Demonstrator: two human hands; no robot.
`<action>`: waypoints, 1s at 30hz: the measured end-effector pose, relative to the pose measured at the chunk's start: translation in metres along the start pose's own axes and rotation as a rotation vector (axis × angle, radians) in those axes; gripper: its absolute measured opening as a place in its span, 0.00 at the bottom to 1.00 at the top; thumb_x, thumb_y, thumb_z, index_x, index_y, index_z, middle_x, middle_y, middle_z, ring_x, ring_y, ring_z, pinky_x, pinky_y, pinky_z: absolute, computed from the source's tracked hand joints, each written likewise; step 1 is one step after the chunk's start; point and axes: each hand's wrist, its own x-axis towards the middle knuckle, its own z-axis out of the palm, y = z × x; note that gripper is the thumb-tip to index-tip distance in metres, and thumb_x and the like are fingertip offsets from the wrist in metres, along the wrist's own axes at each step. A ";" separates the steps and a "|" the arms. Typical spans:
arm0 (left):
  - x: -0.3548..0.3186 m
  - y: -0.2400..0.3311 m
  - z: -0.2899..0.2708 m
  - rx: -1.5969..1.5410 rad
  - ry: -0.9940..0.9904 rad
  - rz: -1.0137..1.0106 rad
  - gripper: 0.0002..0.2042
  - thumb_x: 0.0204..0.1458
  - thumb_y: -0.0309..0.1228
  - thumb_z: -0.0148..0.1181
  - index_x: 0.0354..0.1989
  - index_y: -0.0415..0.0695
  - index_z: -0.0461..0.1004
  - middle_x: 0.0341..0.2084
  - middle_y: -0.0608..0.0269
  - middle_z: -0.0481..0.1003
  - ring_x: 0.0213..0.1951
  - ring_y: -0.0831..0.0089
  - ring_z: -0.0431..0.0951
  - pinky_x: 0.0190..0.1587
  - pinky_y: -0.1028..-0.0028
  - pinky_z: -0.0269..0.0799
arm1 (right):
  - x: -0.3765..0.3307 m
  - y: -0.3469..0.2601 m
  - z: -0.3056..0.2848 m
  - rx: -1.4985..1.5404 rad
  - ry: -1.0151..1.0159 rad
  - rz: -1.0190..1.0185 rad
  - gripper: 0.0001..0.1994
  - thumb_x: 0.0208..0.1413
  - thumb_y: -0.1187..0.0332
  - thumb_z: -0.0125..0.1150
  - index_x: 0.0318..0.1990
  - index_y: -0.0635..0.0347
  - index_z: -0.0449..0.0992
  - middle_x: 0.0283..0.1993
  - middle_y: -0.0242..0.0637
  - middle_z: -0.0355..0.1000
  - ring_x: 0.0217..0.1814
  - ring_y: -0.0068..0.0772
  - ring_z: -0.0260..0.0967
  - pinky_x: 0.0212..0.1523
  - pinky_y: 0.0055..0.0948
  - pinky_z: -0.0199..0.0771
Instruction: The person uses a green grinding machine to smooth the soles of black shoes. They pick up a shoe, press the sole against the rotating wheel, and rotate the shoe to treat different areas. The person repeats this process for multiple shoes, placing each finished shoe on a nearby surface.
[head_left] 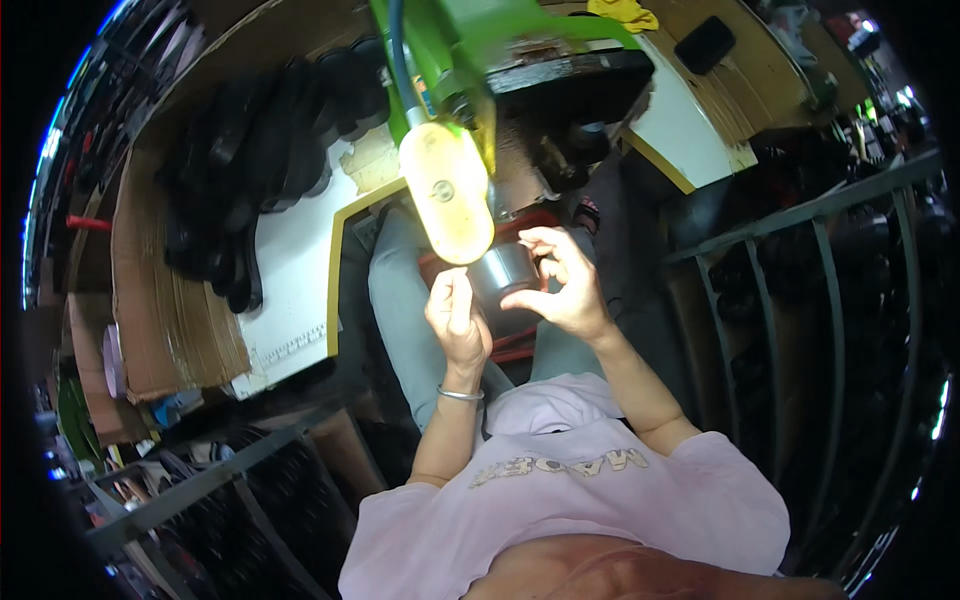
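Between my hands is a dark, glossy curved piece (508, 268), bent round like a short band; its exact kind does not show. My right hand (572, 283) holds it from the right, fingers at its upper edge and thumb below. On the other side my left hand (459, 318) is closed in a pinch at the piece's left edge. A lit yellow lamp (445, 190) hangs just above and partly covers the left end of the piece. Directly beyond my hands stands a green machine (445, 50) with a dark lower part.
Black shoe-like pieces (240, 170) are heaped at the left on a white tabletop (290, 270) with a yellow edge, bordered by cardboard (180, 300). A black phone (704, 45) and a yellow cloth (622, 12) lie at the far right. Metal racks (830, 260) stand on both sides of me.
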 end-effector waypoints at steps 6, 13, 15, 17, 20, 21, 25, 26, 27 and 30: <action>0.011 -0.009 0.017 0.027 0.034 -0.133 0.04 0.57 0.23 0.55 0.31 0.35 0.72 0.20 0.63 0.71 0.20 0.77 0.70 0.23 0.79 0.68 | -0.009 -0.032 -0.059 -0.047 -0.227 0.149 0.30 0.33 0.74 0.81 0.49 0.65 0.74 0.41 0.32 0.71 0.34 0.16 0.66 0.30 0.18 0.68; 0.039 -0.009 -0.040 0.201 0.155 -0.164 0.12 0.65 0.35 0.49 0.37 0.38 0.70 0.15 0.69 0.66 0.15 0.81 0.65 0.17 0.80 0.63 | 0.029 -0.080 -0.175 -0.292 0.438 -0.525 0.22 0.33 0.84 0.71 0.41 0.65 0.73 0.42 0.43 0.73 0.44 0.33 0.71 0.47 0.29 0.72; 0.043 -0.010 -0.049 0.237 0.219 -0.149 0.12 0.65 0.36 0.50 0.36 0.38 0.71 0.15 0.69 0.66 0.15 0.82 0.65 0.17 0.81 0.63 | 0.060 -0.050 -0.199 -0.364 0.504 -0.446 0.20 0.35 0.88 0.65 0.40 0.64 0.73 0.44 0.43 0.73 0.50 0.37 0.71 0.53 0.30 0.70; 0.051 -0.009 -0.054 0.241 0.239 -0.142 0.12 0.65 0.36 0.50 0.36 0.39 0.71 0.15 0.68 0.67 0.15 0.82 0.66 0.17 0.81 0.64 | 0.100 0.011 -0.225 -0.530 0.506 -0.343 0.19 0.35 0.88 0.61 0.38 0.62 0.72 0.45 0.42 0.73 0.56 0.44 0.69 0.56 0.33 0.68; 0.064 -0.012 -0.049 0.231 0.239 -0.149 0.11 0.64 0.35 0.50 0.35 0.39 0.71 0.16 0.67 0.67 0.15 0.81 0.66 0.18 0.81 0.65 | 0.124 0.121 -0.270 -0.815 0.365 -0.287 0.18 0.33 0.89 0.57 0.36 0.61 0.71 0.45 0.41 0.72 0.61 0.51 0.64 0.60 0.39 0.65; 0.067 -0.011 -0.047 0.238 0.250 -0.143 0.11 0.64 0.34 0.50 0.35 0.39 0.71 0.16 0.67 0.67 0.15 0.80 0.66 0.18 0.80 0.65 | 0.129 0.144 -0.276 -0.892 0.286 -0.272 0.18 0.32 0.89 0.56 0.35 0.61 0.71 0.45 0.41 0.72 0.63 0.53 0.63 0.61 0.41 0.63; 0.086 -0.020 -0.086 0.397 0.232 0.046 0.05 0.62 0.29 0.51 0.40 0.40 0.69 0.23 0.65 0.69 0.22 0.76 0.69 0.24 0.77 0.68 | 0.132 0.163 -0.258 -0.856 0.364 -0.198 0.19 0.31 0.87 0.64 0.36 0.62 0.74 0.48 0.39 0.73 0.67 0.51 0.60 0.63 0.42 0.63; 0.094 -0.026 -0.106 0.463 0.208 0.090 0.06 0.61 0.27 0.51 0.44 0.41 0.67 0.28 0.62 0.70 0.28 0.74 0.70 0.30 0.75 0.70 | 0.134 0.165 -0.252 -0.839 0.451 -0.254 0.19 0.32 0.86 0.66 0.36 0.61 0.75 0.48 0.39 0.73 0.66 0.50 0.61 0.63 0.42 0.63; 0.111 -0.029 -0.140 0.552 0.168 0.119 0.13 0.60 0.26 0.52 0.52 0.42 0.64 0.38 0.58 0.71 0.38 0.68 0.72 0.40 0.70 0.72 | 0.137 0.166 -0.245 -0.819 0.542 -0.312 0.19 0.32 0.84 0.69 0.37 0.61 0.76 0.49 0.39 0.74 0.66 0.50 0.61 0.63 0.42 0.64; 0.150 -0.016 -0.146 0.770 0.065 0.257 0.18 0.55 0.26 0.56 0.54 0.42 0.63 0.44 0.55 0.69 0.44 0.62 0.69 0.46 0.66 0.68 | 0.159 0.143 -0.223 -0.749 0.672 -0.497 0.20 0.33 0.79 0.74 0.39 0.60 0.78 0.49 0.38 0.75 0.64 0.48 0.64 0.61 0.41 0.66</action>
